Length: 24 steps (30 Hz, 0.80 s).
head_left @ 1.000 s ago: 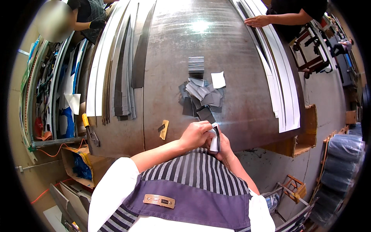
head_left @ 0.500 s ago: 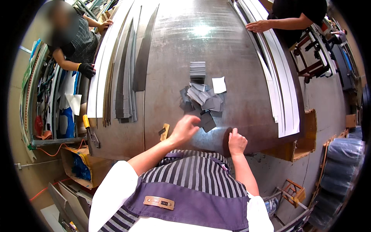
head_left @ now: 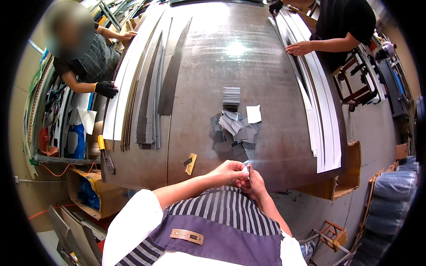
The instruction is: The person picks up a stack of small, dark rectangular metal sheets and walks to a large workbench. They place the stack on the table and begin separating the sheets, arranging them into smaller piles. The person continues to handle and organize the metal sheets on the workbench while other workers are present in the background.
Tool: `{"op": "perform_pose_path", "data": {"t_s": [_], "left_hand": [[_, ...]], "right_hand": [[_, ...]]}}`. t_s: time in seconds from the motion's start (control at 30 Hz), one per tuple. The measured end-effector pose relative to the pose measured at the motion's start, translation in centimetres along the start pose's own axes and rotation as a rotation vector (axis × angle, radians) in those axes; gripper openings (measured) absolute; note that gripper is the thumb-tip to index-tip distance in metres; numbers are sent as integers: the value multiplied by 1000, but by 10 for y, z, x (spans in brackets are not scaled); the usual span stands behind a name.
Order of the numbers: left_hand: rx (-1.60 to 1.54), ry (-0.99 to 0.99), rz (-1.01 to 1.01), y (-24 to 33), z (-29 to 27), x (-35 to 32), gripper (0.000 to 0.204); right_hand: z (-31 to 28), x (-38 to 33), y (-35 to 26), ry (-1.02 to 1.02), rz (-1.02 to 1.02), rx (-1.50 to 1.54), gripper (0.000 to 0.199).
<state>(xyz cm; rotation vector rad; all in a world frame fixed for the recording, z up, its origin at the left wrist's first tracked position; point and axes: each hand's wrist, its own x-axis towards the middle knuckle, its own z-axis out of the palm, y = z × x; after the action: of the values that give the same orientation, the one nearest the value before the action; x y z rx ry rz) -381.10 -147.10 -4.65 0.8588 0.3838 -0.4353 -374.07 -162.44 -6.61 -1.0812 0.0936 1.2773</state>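
Close to my body, at the table's near edge, both hands meet at a thin small piece point(head_left: 248, 172), seen nearly edge-on with a pale face. My left hand point(head_left: 230, 173) pinches its left side with closed fingers. Fingers of my right hand point(head_left: 257, 186) are closed round its lower right side. Just beyond them lies a loose heap of small grey square sheets point(head_left: 237, 134), some light and some dark. Behind the heap stands a neat stack of similar squares point(head_left: 231, 96), with a white square point(head_left: 254, 114) beside it.
Long grey strips point(head_left: 148, 119) and white strips point(head_left: 116, 106) cover the table's left side; more white strips point(head_left: 326, 133) lie right. A yellow-handled tool point(head_left: 103, 150) and a yellowish piece point(head_left: 191, 164) lie near left. Two co-workers touch the strips at either side.
My left hand has come back from the heap to my right hand, and both now grip the thin piece near my body. The co-worker at the right shows a second, gloved hand.
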Motion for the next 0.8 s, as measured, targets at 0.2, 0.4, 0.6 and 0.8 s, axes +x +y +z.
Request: {"op": "perform_pose_path", "data": {"t_s": [0.2,0.4,0.6,0.8], "left_hand": [[1148,318,684,-2,-6,7,17],[1163,540,685,7,-55,10,31],[1174,640,505,-1,-52,4,47],[338,77,103,7,-19,7,25]], "right_hand": [[-3,7,15,156,-20,-36,54],[-39,14,3,599,-643,-1076,40],[-91,21,10,832,-357,-1804,27],[-18,18,-11,270,-326,-197,38]]}}
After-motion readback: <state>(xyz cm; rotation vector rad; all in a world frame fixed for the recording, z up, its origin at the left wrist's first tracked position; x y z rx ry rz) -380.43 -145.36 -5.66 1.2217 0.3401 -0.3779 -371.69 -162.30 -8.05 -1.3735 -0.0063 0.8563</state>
